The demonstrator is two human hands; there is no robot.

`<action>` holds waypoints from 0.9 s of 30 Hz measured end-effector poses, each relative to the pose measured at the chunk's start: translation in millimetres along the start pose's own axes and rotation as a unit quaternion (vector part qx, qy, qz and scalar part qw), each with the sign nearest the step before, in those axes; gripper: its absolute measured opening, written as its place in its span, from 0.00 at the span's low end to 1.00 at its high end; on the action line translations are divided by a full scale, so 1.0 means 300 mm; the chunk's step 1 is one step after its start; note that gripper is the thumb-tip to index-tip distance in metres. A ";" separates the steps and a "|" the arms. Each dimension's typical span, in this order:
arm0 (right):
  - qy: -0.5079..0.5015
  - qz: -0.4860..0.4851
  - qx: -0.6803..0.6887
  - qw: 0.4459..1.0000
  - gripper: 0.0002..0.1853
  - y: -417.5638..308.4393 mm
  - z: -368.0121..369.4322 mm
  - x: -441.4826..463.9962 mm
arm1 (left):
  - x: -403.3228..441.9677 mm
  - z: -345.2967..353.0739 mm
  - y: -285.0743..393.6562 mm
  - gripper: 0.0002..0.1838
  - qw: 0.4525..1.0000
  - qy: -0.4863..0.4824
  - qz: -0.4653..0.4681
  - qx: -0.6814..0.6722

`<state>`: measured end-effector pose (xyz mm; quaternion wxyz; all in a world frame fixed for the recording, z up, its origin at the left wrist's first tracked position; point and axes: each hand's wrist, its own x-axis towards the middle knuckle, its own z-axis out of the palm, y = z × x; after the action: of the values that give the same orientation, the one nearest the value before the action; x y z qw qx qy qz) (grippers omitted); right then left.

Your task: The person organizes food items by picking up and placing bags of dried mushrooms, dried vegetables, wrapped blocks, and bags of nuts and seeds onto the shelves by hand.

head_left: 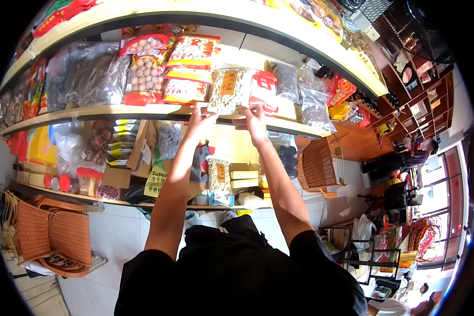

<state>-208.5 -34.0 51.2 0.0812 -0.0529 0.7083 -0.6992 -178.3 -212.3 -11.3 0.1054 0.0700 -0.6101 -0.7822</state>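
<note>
A clear bag of pale pieces with an orange-brown label point(229, 90) stands upright on the middle shelf point(158, 110). At its lower left corner is my left hand point(200, 122), fingers closed on the bag's edge. My right hand point(254, 122) is at the lower right corner, thumb and fingers pinched there. Left of the bag lie stacked red and white packets point(187, 90) and a bag of round brown nuts point(145, 73). On its right is a red and white packet point(263, 92), then a bag of dark dried goods point(285, 81).
Below, a lower shelf holds a similar labelled bag point(219, 174), yellow boxes point(245, 179) and a green pouch point(155, 180). Wicker chairs point(52, 231) stand at lower left, a wicker basket point(316, 166) at right. A person in dark clothes point(400, 160) is farther off.
</note>
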 end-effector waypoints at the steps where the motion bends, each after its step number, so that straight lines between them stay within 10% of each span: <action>1: 0.000 -0.001 -0.001 1.000 0.16 -0.007 -0.001 -0.012 | -0.001 0.005 -0.010 0.24 1.000 -0.003 0.014 0.003; 11: -0.023 -0.068 0.073 0.995 0.15 0.084 -0.065 -0.127 | -0.126 0.009 -0.058 0.29 0.980 -0.054 -0.131 -0.139; 13: -0.033 -0.075 0.095 0.992 0.15 0.113 -0.074 -0.175 | -0.174 0.014 -0.075 0.25 0.963 -0.093 -0.112 -0.226; 15: -0.046 -0.076 0.109 0.990 0.14 0.178 -0.098 -0.217 | -0.168 -0.013 -0.207 0.22 0.984 -0.167 0.060 0.026; 16: -0.053 -0.062 0.134 0.988 0.13 0.172 -0.100 -0.262 | -0.235 0.036 -0.056 0.20 0.931 -0.138 -0.159 -0.300; 17: -0.058 -0.058 0.136 0.987 0.13 0.197 -0.115 -0.289 | -0.249 0.031 -0.099 0.20 0.929 -0.133 -0.164 -0.303; 27: -0.103 0.058 0.209 0.971 0.27 0.380 -0.238 -0.571 | -0.484 0.035 -0.212 0.28 0.977 -0.174 -0.123 -0.033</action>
<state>-49.5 70.3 -55.1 0.2037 -0.0653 0.5360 -0.8166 -45.3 -151.2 -73.2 -0.0969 0.0035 -0.5799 -0.8089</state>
